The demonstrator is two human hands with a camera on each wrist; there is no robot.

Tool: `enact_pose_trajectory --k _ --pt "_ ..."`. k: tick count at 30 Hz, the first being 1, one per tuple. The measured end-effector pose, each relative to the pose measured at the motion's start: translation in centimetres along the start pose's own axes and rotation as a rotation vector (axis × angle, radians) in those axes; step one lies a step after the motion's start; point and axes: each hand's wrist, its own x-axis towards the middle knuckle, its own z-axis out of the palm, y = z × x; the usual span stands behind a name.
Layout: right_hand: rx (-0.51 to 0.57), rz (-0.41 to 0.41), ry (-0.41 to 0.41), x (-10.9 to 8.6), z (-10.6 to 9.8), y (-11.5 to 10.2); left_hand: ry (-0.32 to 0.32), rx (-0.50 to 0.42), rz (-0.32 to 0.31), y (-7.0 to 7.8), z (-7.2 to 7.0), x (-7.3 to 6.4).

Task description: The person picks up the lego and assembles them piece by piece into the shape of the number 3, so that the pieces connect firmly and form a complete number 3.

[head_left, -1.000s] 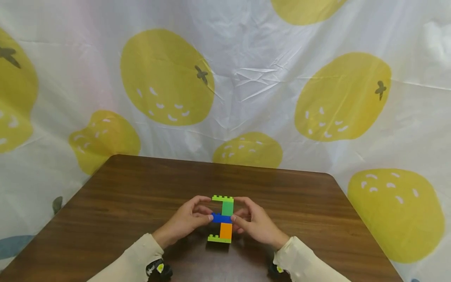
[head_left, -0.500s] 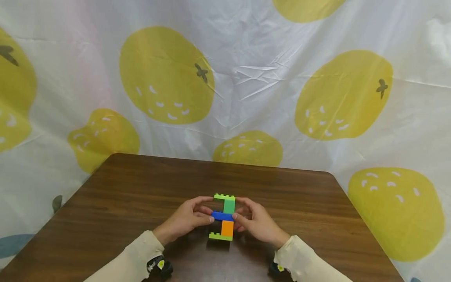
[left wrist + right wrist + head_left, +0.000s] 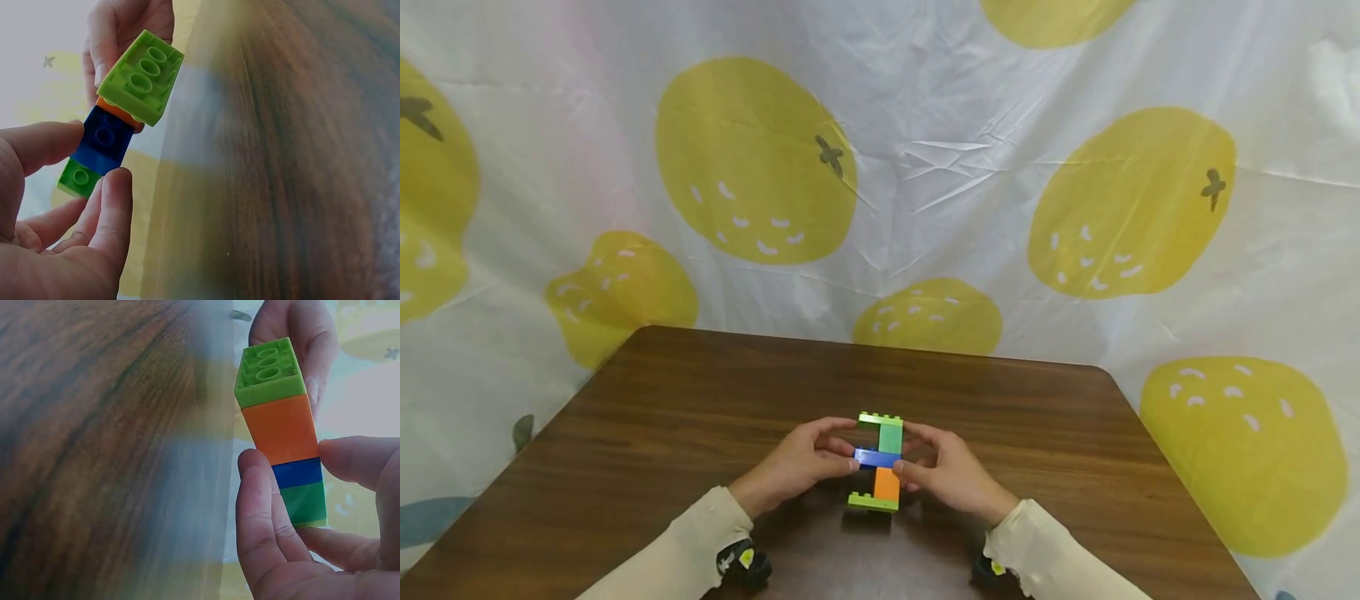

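A stack of toy building bricks stands upright between my two hands in the head view. From the top it has a lime brick [image 3: 881,420] with studs, a green brick [image 3: 891,438], a blue brick [image 3: 877,457], an orange brick [image 3: 887,483] and a lower lime brick [image 3: 873,502]. My left hand [image 3: 790,467] pinches the blue brick's protruding left end between thumb and fingers. On the other side, my right hand [image 3: 957,479] grips the stack, thumb at the blue brick. Hollow undersides of the lower lime brick [image 3: 142,78] and the blue brick [image 3: 104,139] show in the left wrist view.
A dark brown wooden table [image 3: 760,375] lies under the hands, with a shadow just below the stack. Behind it hangs a white cloth [image 3: 925,100] printed with yellow fruit. Black straps with a yellow mark [image 3: 746,557] sit at the wrists.
The brick stack has shifted slightly right and a little up in the head view. Both hands keep their hold and have barely moved.
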Motion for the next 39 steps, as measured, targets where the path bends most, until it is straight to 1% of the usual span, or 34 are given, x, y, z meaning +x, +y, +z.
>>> enact_pose_trajectory --k 7,10,16,20,25,28,34,39 --pt "0.011 -0.015 -0.007 0.1 0.1 0.1 -0.002 0.006 0.013 0.1 -0.1 0.1" --pt "0.019 -0.009 -0.009 0.3 0.1 0.2 -0.005 0.017 0.01 0.2 -0.2 0.2" --pt "0.03 0.021 -0.016 0.7 0.2 0.6 -0.01 0.027 -0.009 0.1 -0.4 0.6" --pt "0.054 0.037 -0.027 1.0 0.2 0.7 -0.019 0.03 -0.007 -0.1 -0.4 0.8" --pt "0.068 0.06 -0.04 1.2 0.1 0.7 -0.026 0.033 -0.027 -0.5 -0.6 1.3" --pt "0.065 0.084 -0.045 1.3 -0.1 0.7 -0.039 0.026 -0.041 -0.6 -0.6 1.6" --pt "0.059 0.149 -0.082 1.2 -0.3 0.8 -0.091 0.008 -0.079 -1.3 -0.7 1.8" --pt "0.066 0.161 -0.096 1.3 -0.4 0.8 -0.101 0.003 -0.085 -1.5 -0.7 2.0"
